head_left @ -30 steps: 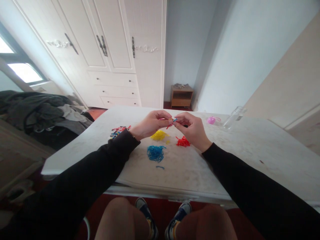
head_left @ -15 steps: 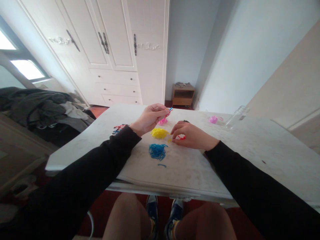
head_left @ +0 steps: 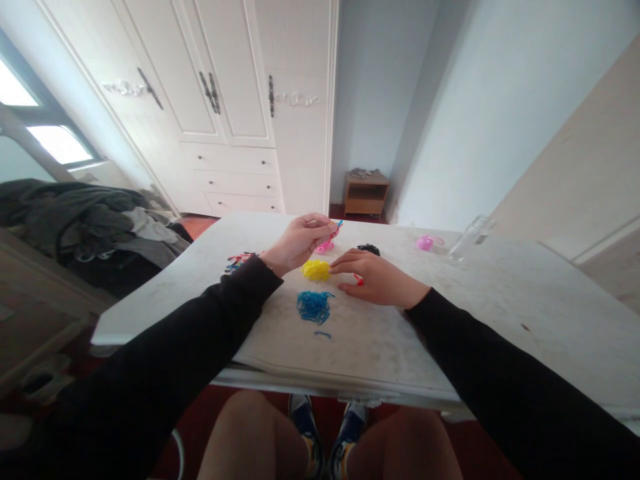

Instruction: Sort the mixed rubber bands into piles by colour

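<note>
My left hand (head_left: 306,241) is closed in a pinch above the far part of the table, holding a few thin coloured bands (head_left: 340,225), blue and red among them. Below and behind its fingertips lies a pink pile (head_left: 325,247). My right hand (head_left: 377,277) hovers with thumb and fingers apart, its fingertips at the right edge of a yellow pile of bands (head_left: 315,270). Partly hidden under that hand is a red pile (head_left: 359,280). Nearer to me are a blue pile (head_left: 313,307) and one loose blue band (head_left: 323,335).
A black pile (head_left: 369,249) lies beyond my right hand. Mixed coloured bands (head_left: 239,261) lie beside my left sleeve. Farther right are a pink item with a loop (head_left: 425,243) and a clear glass bottle (head_left: 470,239), tilted in view. Clothes (head_left: 90,213) are heaped left of the table (head_left: 400,353).
My right hand has shifted slightly left, its fingers spreading from a near-pinch onto the yellow pile's edge. More of the black pile shows. My left hand keeps its pinch.
</note>
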Demonstrator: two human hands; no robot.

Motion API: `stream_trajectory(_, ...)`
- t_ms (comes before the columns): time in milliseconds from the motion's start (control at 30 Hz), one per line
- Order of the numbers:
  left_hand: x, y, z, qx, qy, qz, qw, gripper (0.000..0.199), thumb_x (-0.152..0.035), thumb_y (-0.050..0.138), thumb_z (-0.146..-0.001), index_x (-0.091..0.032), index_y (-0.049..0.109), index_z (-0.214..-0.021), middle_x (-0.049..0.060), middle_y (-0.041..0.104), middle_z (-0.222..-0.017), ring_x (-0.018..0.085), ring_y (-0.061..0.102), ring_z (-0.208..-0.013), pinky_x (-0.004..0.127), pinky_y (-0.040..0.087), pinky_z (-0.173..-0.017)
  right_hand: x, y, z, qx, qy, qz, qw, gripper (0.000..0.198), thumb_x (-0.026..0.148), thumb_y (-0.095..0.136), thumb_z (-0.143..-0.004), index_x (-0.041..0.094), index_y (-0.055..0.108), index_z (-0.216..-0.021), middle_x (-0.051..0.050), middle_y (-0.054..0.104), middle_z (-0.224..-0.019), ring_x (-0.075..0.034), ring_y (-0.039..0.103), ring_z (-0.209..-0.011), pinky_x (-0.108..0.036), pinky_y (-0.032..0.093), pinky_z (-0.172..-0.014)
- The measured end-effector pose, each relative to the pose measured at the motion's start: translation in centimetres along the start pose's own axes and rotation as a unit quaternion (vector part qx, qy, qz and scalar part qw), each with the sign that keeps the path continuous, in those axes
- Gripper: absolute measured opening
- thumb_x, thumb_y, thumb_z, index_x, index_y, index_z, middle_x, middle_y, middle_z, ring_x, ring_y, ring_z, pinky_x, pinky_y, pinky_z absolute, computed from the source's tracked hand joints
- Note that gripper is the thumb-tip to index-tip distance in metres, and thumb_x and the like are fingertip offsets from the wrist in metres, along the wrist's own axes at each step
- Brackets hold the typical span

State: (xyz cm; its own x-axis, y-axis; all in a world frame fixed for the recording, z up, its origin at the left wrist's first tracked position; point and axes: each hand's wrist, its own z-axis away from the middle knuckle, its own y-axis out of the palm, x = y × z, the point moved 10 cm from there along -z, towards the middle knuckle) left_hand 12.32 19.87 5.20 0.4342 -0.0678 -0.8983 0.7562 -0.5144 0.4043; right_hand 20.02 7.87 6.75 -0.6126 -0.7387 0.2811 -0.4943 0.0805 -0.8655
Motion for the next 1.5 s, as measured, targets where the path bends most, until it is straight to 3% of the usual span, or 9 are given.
stream_trajectory(100, 0.0, 0.0, 0.0, 0.005, 0.0, 0.0, 1.0, 0.032, -0.017, 0.098, -0.063, -0.014, 0.07, -0.077, 0.003, 0.076, -0.079, 0.009, 0.07, -0.077, 0.017, 0.053, -0.068, -0.3, -0.3, 0.0, -0.029, 0.011, -0.012, 0.999, 0.017, 0.019, 0.071, -0.091, 0.022, 0.08, -0.105, -0.009, 0.081, -0.114, -0.026, 0.074, -0.107, -0.047, 0.058, -0.101)
stream_trajectory(300, 0.2, 0.9, 0.1, 0.048, 0.002, -0.021, 0.999, 0.033, -0.02, 0.099, -0.063, -0.014, 0.071, -0.079, 0.002, 0.075, -0.079, 0.007, 0.065, -0.066, 0.018, 0.047, -0.059, -2.4, -3.7, 0.7, -0.187, 0.12, -0.012, 0.975, 0.005, 0.024, 0.069, -0.093, 0.02, 0.073, -0.091, -0.007, 0.077, -0.093, -0.023, 0.071, -0.087, -0.038, 0.057, -0.083)
stream_trajectory(433, 0.1, 2.0, 0.5, 0.09, 0.006, -0.028, 0.996, 0.035, -0.023, 0.1, -0.062, -0.013, 0.07, -0.078, 0.001, 0.073, -0.077, 0.009, 0.068, -0.07, 0.02, 0.05, -0.064, -3.3, -5.4, 1.6, -0.268, 0.167, -0.056, 0.947, 0.018, 0.032, 0.071, -0.093, 0.021, 0.071, -0.107, -0.007, 0.079, -0.099, -0.022, 0.073, -0.087, -0.035, 0.059, -0.079)
stream_trajectory(533, 0.1, 2.7, 0.8, 0.112, 0.001, -0.032, 0.993, 0.036, -0.025, 0.1, -0.063, -0.013, 0.069, -0.077, 0.0, 0.072, -0.075, 0.009, 0.067, -0.069, 0.021, 0.05, -0.065, -3.3, -5.5, 1.6, -0.275, 0.168, -0.076, 0.943, 0.022, 0.034, 0.07, -0.094, 0.02, 0.074, -0.11, -0.008, 0.081, -0.101, -0.022, 0.074, -0.088, -0.035, 0.059, -0.079)
stream_trajectory(767, 0.2, 3.2, 1.0, 0.129, -0.001, -0.053, 0.99, 0.035, -0.026, 0.098, -0.065, -0.014, 0.068, -0.076, 0.001, 0.072, -0.073, 0.009, 0.066, -0.066, 0.02, 0.046, -0.06, -3.4, -5.9, 1.7, -0.27, 0.173, -0.057, 0.946, 0.014, 0.028, 0.069, -0.093, 0.019, 0.078, -0.086, -0.005, 0.079, -0.082, -0.02, 0.07, -0.074, -0.034, 0.055, -0.073)
stream_trajectory(1033, 0.2, 2.5, 0.7, 0.107, 0.0, -0.056, 0.993, 0.036, -0.024, 0.098, -0.064, -0.014, 0.067, -0.077, 0.001, 0.072, -0.073, 0.01, 0.067, -0.066, 0.02, 0.045, -0.059, -4.2, -7.2, 2.0, -0.194, 0.202, -0.041, 0.959, 0.015, 0.023, 0.067, -0.085, 0.017, 0.072, -0.072, -0.003, 0.072, -0.069, -0.016, 0.061, -0.065, -0.03, 0.045, -0.064)
stream_trajectory(1167, 0.2, 2.3, 0.6, 0.098, 0.0, -0.05, 0.994, 0.037, -0.023, 0.099, -0.061, -0.014, 0.067, -0.077, 0.001, 0.073, -0.075, 0.01, 0.068, -0.067, 0.02, 0.046, -0.06, -5.2, -6.3, 2.3, -0.065, 0.221, -0.027, 0.973, 0.012, 0.017, 0.064, -0.075, 0.018, 0.064, -0.063, 0.003, 0.058, -0.057, -0.012, 0.048, -0.055, -0.028, 0.034, -0.056)
stream_trajectory(1267, 0.3, 2.2, 0.6, 0.095, -0.002, -0.052, 0.994, 0.037, -0.023, 0.099, -0.061, -0.014, 0.067, -0.076, 0.001, 0.073, -0.074, 0.01, 0.069, -0.067, 0.02, 0.047, -0.061, -5.9, -5.3, 2.9, 0.03, 0.237, -0.002, 0.971, 0.011, 0.014, 0.062, -0.071, 0.018, 0.064, -0.061, 0.003, 0.056, -0.055, -0.011, 0.047, -0.055, -0.029, 0.032, -0.057)
stream_trajectory(1500, 0.4, 1.9, 0.5, 0.09, -0.011, -0.064, 0.994, 0.032, -0.019, 0.096, -0.066, -0.014, 0.067, -0.076, 0.001, 0.072, -0.073, 0.01, 0.068, -0.067, 0.02, 0.046, -0.059, -7.7, -4.3, 4.7, 0.141, 0.291, 0.036, 0.946, 0.016, 0.014, 0.06, -0.074, 0.019, 0.065, -0.059, 0.001, 0.059, -0.057, -0.014, 0.051, -0.059, -0.031, 0.033, -0.06)
